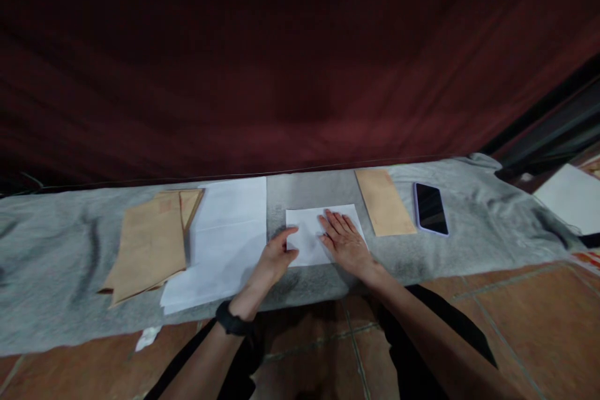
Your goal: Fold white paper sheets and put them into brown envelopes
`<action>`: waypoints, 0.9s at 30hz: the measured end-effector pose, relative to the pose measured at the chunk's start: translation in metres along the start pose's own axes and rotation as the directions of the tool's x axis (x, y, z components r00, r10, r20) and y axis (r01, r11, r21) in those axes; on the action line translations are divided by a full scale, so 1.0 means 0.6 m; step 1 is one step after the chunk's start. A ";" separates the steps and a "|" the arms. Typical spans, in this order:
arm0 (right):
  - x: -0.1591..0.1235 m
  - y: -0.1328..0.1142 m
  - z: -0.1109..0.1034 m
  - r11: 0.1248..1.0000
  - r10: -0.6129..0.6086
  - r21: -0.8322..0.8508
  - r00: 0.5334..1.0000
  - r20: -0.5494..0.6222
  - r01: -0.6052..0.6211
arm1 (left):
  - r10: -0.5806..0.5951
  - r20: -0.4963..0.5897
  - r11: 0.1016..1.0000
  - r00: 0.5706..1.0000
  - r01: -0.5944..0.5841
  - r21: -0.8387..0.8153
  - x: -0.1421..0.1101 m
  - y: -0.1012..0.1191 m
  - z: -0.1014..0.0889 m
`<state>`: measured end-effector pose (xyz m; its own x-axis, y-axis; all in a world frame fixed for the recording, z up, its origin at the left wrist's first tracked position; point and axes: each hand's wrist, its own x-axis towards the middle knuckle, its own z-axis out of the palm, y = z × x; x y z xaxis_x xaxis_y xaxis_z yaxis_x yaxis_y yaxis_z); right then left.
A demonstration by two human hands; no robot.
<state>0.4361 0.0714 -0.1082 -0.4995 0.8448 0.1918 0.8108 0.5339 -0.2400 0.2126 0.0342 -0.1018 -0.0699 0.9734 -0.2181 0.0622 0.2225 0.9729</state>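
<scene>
Right hand [345, 245] rests flat, white paper [307, 249] directly beneath it.

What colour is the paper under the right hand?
The paper under the right hand is white; the head view shows it best.

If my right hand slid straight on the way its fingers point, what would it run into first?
Beyond the white paper under it, your right hand would cross grey cloth, then probably meet the dark red fabric first; how far back that sits is unclear.
</scene>
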 end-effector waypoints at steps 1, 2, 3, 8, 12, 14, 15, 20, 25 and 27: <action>-0.001 0.005 -0.001 1.000 0.010 -0.008 1.000 0.004 -0.010 | -0.009 -0.009 1.000 1.000 0.008 -0.008 0.001 0.003 0.000; -0.002 0.009 -0.002 1.000 0.018 -0.016 1.000 0.009 -0.017 | -0.021 -0.025 1.000 0.999 0.021 -0.017 0.003 0.008 0.000; -0.003 0.012 -0.002 0.999 0.022 -0.025 1.000 0.014 -0.022 | -0.031 -0.046 0.999 0.998 0.030 -0.026 0.005 0.012 0.001; -0.011 0.015 -0.007 0.997 0.031 -0.067 0.999 0.028 -0.029 | -0.040 -0.157 0.996 0.987 0.028 -0.079 0.023 0.026 0.011; -0.016 0.018 -0.008 0.994 0.058 -0.093 0.998 0.011 -0.057 | -0.054 -0.163 0.996 0.985 0.042 -0.081 0.035 0.027 0.012; -0.019 0.023 -0.007 0.993 0.076 -0.091 0.997 -0.015 -0.077 | -0.061 -0.151 0.995 0.987 0.049 -0.083 0.034 0.030 0.008; -0.021 0.026 -0.006 0.993 0.084 -0.087 0.996 -0.030 -0.086 | -0.066 -0.146 0.995 0.987 0.054 -0.085 0.033 0.034 0.006; -0.034 0.043 0.001 0.991 0.124 -0.043 0.986 -0.113 -0.129 | -0.094 -0.132 0.991 0.987 0.080 -0.105 0.020 0.057 0.001; -0.044 0.058 0.001 0.988 0.156 -0.003 0.979 -0.129 -0.157 | -0.128 -0.122 0.986 0.984 0.113 -0.122 0.015 0.072 0.001; -0.044 0.059 -0.008 0.988 0.155 0.008 0.981 -0.119 -0.155 | -0.129 -0.120 0.986 0.984 0.114 -0.125 0.014 0.075 0.000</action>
<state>0.4792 0.0679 -0.1169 -0.3278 0.9072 0.2636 0.8761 0.3964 -0.2746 0.2147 0.0526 -0.0601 -0.1958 0.9230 -0.3312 -0.0715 0.3234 0.9435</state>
